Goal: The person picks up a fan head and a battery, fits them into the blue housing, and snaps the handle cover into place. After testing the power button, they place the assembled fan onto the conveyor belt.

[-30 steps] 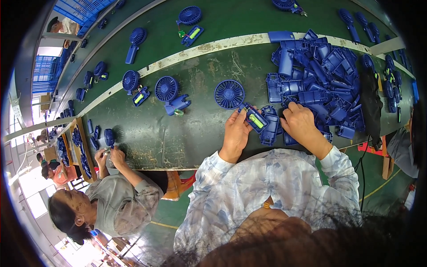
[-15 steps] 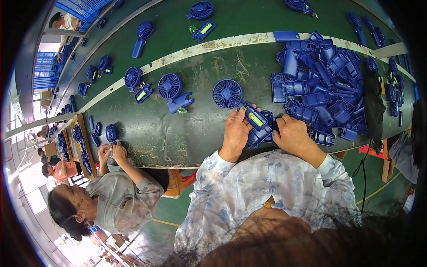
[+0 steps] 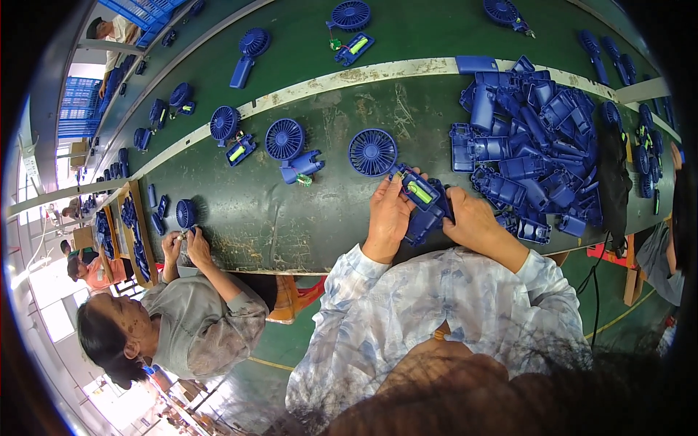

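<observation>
The left hand (image 3: 387,216) is closed on a blue handle half (image 3: 404,174) with a yellow-green battery (image 3: 419,191) lying in it, held over the near part of the bench, thumb on the near face; the fingers behind it are mostly hidden, so how far they wrap round cannot be seen. Just below and partly covered by that piece is a blue shell (image 3: 423,227); its upper part is out of sight, and whether it rests on the bench is hard to tell. The right hand (image 3: 474,220) is bent in against the shell's right side, fingers curled, but its fingertips are masked, and I cannot tell whether it pinches the shell or only touches it. Just beyond the left hand a round fan head (image 3: 373,152) lies on the dark green bench (image 3: 334,211); any wire joining it to the handle half is too small to make out. Right of the hands is a heap of blue casings (image 3: 534,171), overlapping so much that many show only in part, with a black cloth (image 3: 615,182) beside it. Leftward lie another fan head (image 3: 285,139) and an opened casing (image 3: 294,168). Farther left, a co-worker's hands (image 3: 196,249) hold something too small to identify.
</observation>
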{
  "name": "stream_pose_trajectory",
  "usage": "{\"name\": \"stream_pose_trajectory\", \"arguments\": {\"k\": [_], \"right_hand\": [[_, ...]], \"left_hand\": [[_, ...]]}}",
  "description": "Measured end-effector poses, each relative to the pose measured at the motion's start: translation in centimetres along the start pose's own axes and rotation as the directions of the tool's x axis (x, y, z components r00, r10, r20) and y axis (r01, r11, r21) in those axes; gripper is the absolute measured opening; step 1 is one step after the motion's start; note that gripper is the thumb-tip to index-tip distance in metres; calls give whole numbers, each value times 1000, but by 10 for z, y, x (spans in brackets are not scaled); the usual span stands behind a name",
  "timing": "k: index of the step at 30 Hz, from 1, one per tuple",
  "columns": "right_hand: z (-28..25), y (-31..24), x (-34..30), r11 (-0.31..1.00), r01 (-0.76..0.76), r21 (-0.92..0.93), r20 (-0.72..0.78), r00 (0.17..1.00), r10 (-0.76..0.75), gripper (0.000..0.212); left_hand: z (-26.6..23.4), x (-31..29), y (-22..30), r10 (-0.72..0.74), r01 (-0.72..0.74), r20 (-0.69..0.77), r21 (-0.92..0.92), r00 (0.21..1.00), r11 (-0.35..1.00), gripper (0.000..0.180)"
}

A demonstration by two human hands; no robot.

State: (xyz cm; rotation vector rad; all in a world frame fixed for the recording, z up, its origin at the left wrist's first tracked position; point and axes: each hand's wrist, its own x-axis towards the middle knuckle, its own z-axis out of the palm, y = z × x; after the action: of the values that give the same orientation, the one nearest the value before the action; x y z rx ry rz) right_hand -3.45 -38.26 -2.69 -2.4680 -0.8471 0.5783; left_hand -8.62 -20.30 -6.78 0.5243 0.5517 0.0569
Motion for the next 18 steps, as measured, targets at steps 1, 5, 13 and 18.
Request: {"name": "stream_pose_trajectory", "arguments": {"k": [1, 5, 13, 18], "right_hand": [[-2, 3, 2, 999, 18, 32, 0, 1000, -18, 39], [-9, 11, 13, 964, 110, -241, -248, 954, -170, 36], [-38, 11, 26, 829, 310, -466, -299, 826, -477, 31], [-34, 19, 11, 835, 366, -411, -286, 818, -500, 29]], "left_hand": [[1, 1, 1, -2, 1, -14, -10, 1000, 1000, 24], [2, 2, 4, 9, -10, -31, -35, 999, 999, 23], [-1, 5, 7, -5, 5, -11, -33, 1000, 999, 24], [0, 5, 9, -33, 33, -17, -22, 999, 999, 26]]}}
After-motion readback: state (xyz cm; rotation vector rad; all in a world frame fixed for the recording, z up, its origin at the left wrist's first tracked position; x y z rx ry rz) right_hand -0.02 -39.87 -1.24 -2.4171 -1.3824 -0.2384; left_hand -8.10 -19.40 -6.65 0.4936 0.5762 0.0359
